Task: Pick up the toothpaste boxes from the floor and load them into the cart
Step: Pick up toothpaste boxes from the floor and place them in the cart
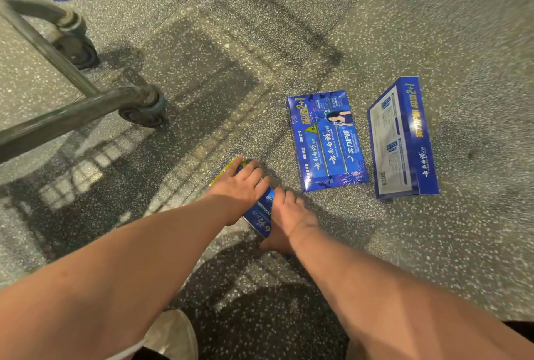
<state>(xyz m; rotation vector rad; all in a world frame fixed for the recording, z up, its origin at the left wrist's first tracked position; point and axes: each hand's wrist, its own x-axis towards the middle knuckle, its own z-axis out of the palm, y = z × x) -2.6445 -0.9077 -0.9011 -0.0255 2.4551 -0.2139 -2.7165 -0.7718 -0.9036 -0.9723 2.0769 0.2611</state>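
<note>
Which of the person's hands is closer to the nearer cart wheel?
The left. The left hand holds the toothpaste box at its end toward the cart wheel; the right hand holds its other end, farther from the wheel.

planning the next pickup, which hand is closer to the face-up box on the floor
Right. The right hand is nearer the face-up box; the left hand sits on the cart side. Both hold a third box.
</note>
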